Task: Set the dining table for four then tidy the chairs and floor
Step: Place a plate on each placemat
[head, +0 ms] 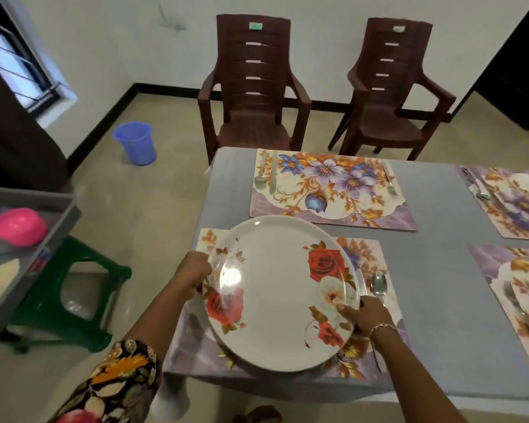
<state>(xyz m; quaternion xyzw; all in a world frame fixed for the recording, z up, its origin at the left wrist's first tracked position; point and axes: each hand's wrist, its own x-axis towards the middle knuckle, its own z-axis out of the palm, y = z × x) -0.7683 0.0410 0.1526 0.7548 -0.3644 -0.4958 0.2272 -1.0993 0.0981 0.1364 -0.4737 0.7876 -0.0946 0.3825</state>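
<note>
Both hands hold one round white plate (280, 293) with red roses printed on it. The left hand (194, 271) has its grip closed on the plate's left rim, and the right hand (368, 314) pinches the right rim, thumb on top. The plate hangs directly over the nearest placemat (365, 261), tilted a little, its near edge lower; whether it already touches the mat I cannot tell. So the plate sits between the two grips, and the likely next move is straight down onto the mat's middle. Just right of the plate, a knife (362, 280) and a spoon (378, 285) lie on the same mat, close enough that the right rim could nudge them on the way down.

The desk (434, 209) wears a grey cloth. Three more flowered mats lie on it; the far one (333, 187) has cutlery at both ends but no plate yet, so plates seem to be only beginning. Two brown plastic chairs (251, 87) stand back from the far edge, the right one turned askew. On the tiled floor stand a blue bucket (136, 141) and a green stool (83, 285) carrying a grey tray (58, 221).
</note>
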